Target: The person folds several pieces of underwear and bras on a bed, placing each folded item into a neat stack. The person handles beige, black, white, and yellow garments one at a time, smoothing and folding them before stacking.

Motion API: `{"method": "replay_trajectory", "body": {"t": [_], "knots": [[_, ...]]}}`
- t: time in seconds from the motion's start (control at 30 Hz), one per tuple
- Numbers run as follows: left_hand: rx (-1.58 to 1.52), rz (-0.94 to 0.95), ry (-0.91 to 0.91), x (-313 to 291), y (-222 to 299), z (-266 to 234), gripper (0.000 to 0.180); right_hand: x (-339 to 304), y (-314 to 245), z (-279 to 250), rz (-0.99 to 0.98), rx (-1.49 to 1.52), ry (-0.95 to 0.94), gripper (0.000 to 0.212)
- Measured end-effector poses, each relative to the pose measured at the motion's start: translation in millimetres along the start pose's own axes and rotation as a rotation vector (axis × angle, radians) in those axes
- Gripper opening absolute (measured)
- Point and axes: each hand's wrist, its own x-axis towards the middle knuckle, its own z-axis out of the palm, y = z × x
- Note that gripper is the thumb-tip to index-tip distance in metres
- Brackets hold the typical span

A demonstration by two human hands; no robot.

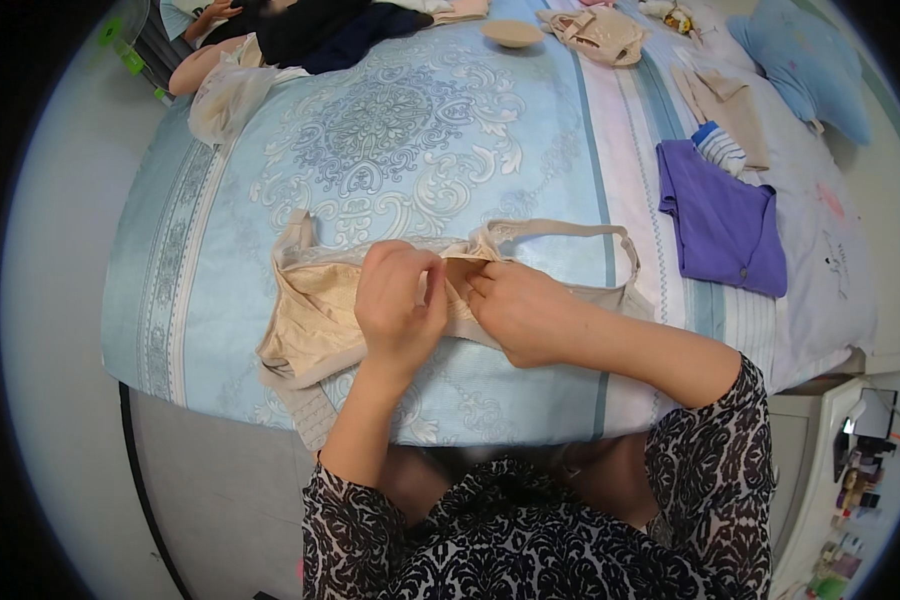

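Note:
A beige bra (315, 300) lies spread near the front edge of the bed, inner side up, its straps reaching toward the far side. Over its middle, my left hand (400, 300) is closed, thumb and fingers pinching the fabric edge beside an opening in the cup lining. My right hand (530, 310) is closed at the same opening, fingertips tucked under the lining's edge. A darker tan surface shows inside the opening; I cannot tell whether it is a pad or the cup's fabric. Part of the bra is hidden under both hands.
The bed has a light blue patterned cover (370, 130). To the right lie a folded purple garment (725, 220), striped socks (718, 148) and a blue pillow (805, 70). A beige oval pad (513, 34) and another beige bra (600, 35) are farther off. Dark clothes (315, 35) sit far left.

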Motion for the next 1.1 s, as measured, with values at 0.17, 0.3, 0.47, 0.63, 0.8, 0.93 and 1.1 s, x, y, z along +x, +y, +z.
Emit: {"method": "replay_trajectory", "body": {"t": [0.17,0.3,0.47,0.63,0.8,0.93,1.1], "knots": [[-0.114,-0.179,-0.138,-9.6,-1.9,16.5,0.018,-8.1,-2.4,10.4,0.063,0.0,0.223,0.029],[-0.189,-0.42,-0.224,-24.2,5.1,28.4,0.014,-2.4,27.7,-22.7,-0.032,0.505,0.043,0.033],[-0.208,-0.594,-0.255,-35.8,2.8,33.2,0.015,48.7,158.1,-74.5,0.493,0.836,0.188,0.029],[-0.191,-0.377,-0.279,-35.1,9.0,32.3,0.012,102.4,269.5,-9.7,0.761,-0.36,0.545,0.025],[-0.227,-0.406,-0.286,-42.4,9.8,38.7,0.018,133.2,331.7,10.1,0.569,-0.661,0.705,0.023],[-0.237,-0.473,-0.301,-35.4,14.6,35.7,0.018,93.7,293.5,-19.9,0.397,-0.386,0.585,0.023],[-0.251,-0.465,-0.274,-43.3,5.6,37.9,0.019,10.7,135.8,-45.5,0.496,0.0,0.385,0.027]]}}
